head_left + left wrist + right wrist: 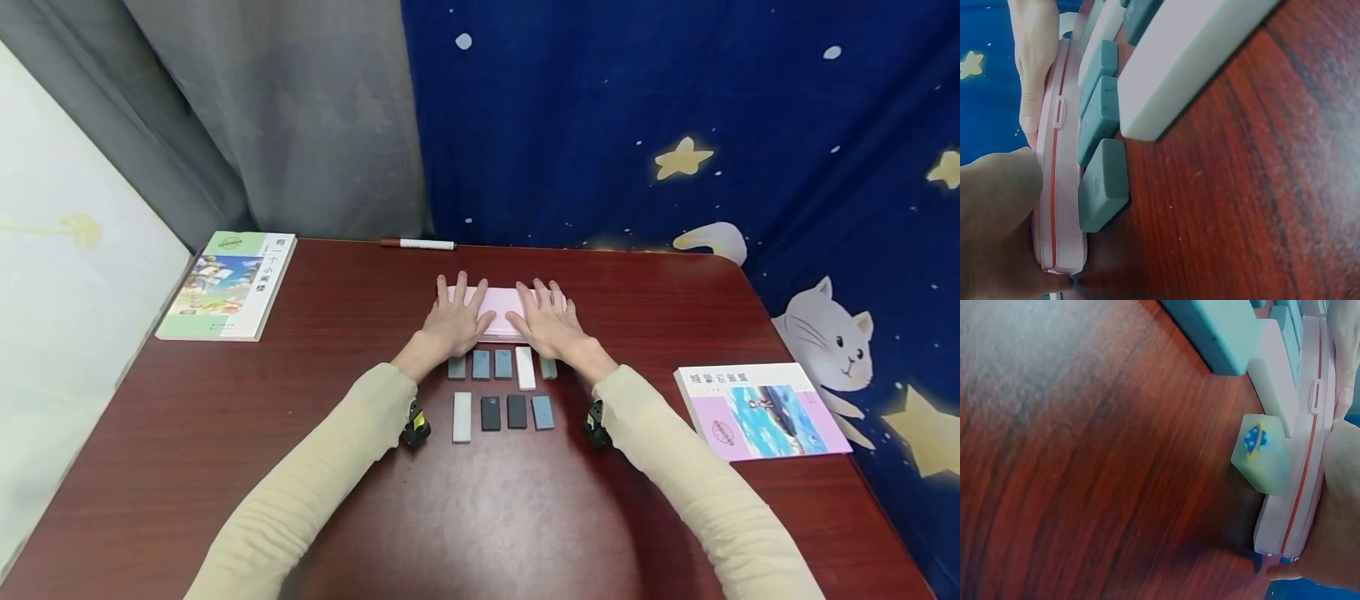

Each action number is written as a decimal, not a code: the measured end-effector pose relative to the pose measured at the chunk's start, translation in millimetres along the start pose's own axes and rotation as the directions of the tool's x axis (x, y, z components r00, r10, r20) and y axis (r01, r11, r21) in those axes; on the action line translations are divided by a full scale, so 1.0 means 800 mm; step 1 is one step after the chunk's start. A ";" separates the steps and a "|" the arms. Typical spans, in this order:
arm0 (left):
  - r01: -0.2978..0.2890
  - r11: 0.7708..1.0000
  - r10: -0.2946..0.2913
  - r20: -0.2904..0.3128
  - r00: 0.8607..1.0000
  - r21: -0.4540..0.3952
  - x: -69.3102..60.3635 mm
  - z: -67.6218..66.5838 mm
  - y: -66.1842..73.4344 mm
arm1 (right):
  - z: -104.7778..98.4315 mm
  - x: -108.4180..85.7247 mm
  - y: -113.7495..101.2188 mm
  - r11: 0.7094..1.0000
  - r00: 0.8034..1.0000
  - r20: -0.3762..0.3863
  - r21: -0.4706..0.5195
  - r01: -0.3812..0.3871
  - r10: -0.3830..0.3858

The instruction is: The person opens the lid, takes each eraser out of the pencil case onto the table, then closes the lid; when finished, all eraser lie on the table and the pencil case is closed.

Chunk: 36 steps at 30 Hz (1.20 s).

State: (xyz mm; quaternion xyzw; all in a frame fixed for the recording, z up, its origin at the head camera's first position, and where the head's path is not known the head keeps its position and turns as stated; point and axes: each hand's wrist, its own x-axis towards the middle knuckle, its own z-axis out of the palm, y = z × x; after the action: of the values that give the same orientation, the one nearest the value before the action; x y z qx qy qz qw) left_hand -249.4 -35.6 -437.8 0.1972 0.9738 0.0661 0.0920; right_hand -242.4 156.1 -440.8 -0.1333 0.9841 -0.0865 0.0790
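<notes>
A pink pencil case [502, 321] lies closed on the table, its front latch [1059, 112] visible in the left wrist view. My left hand [453, 322] rests on the left part of its lid with fingers spread. On the right part lies my right hand [551, 323], fingers likewise spread. Two rows of erasers stand in front of the case. Blue-grey erasers [481, 364], a white eraser [526, 368] and a greenish eraser [1263, 453] with a printed picture make up the far row. Nearer are a long white eraser [461, 417], black erasers [491, 413] and a blue one [542, 412].
A green-covered book [225, 287] lies at the table's back left. Another book [765, 412], with a purple cover, lies at the right. A marker pen [427, 244] sits along the back edge, before grey and blue curtains [562, 125].
</notes>
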 end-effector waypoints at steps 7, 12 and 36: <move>-0.006 1.000 0.006 -0.002 1.000 0.014 0.002 -0.003 0.000 | -0.004 0.000 0.000 1.000 1.000 -0.008 0.015 0.005 -0.005; -0.004 1.000 0.004 0.001 1.000 0.021 0.001 -0.004 0.000 | -0.004 0.000 0.000 1.000 1.000 -0.004 0.023 0.011 -0.011; 0.020 0.999 -0.016 -0.102 0.995 0.034 -0.003 0.011 0.002 | 0.004 -0.003 0.003 0.999 0.999 -0.029 0.033 0.018 -0.017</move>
State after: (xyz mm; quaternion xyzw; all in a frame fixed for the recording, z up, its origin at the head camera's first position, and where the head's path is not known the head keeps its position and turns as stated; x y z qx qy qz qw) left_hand -245.2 -34.2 -445.6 0.1865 0.9800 0.0581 0.0395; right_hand -240.0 158.6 -443.8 -0.1392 0.9824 -0.1053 0.0663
